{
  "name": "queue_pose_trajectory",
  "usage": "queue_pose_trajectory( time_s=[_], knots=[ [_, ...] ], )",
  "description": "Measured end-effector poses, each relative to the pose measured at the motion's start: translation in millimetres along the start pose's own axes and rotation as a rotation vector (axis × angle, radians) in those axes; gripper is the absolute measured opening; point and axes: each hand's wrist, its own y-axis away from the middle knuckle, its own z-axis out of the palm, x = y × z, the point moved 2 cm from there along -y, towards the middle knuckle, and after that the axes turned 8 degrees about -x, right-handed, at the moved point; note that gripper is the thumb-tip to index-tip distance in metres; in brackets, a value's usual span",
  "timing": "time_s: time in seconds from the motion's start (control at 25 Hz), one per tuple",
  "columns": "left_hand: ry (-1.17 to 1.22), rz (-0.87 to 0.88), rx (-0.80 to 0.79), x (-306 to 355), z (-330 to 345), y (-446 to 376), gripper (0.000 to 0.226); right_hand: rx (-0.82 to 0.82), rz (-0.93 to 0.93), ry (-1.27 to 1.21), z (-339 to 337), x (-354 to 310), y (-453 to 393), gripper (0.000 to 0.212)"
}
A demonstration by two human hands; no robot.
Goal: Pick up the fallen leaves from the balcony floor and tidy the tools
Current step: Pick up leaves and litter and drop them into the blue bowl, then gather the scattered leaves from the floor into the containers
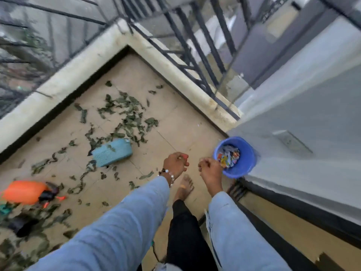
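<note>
Green fallen leaves (pixel 125 114) are strewn over the tan balcony floor (pixel 175 122), thickest toward the far corner and along the left. A light blue basket (pixel 112 152) lies on its side among them. My right hand (pixel 210 170) grips the near rim of a blue bucket (pixel 244 153) that holds several coloured pegs (pixel 228 156), close to the grey wall. My left hand (pixel 175 165) is just left of it, fingers curled round a small red-orange piece that looks like a peg. The frame is motion-blurred.
An orange sprayer bottle (pixel 23 191) and a black object (pixel 23 224) lie at the left among leaves. A concrete kerb (pixel 78 75) with a black railing (pixel 195 55) bounds the far sides. The grey wall (pixel 312 114) stands right. My bare foot (pixel 184 187) is below the hands.
</note>
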Motion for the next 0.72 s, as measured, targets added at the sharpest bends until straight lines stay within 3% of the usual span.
queue_pose_trajectory(
  time_s=[0.28, 0.44, 0.72],
  knots=[
    [0.247, 0.057, 0.359, -127, -189, 116, 0.017, -0.331, -0.356, 0.549, 160, -92, 93, 0.016],
    [0.406, 0.017, 0.566, -220, -260, 192, 0.014, -0.554, -0.49, 0.867, 267, -107, 156, 0.019],
    [0.611, -0.041, 0.772, -366, -358, 306, 0.014, -0.881, -0.707, 1.298, 458, -119, 278, 0.015]
  ],
)
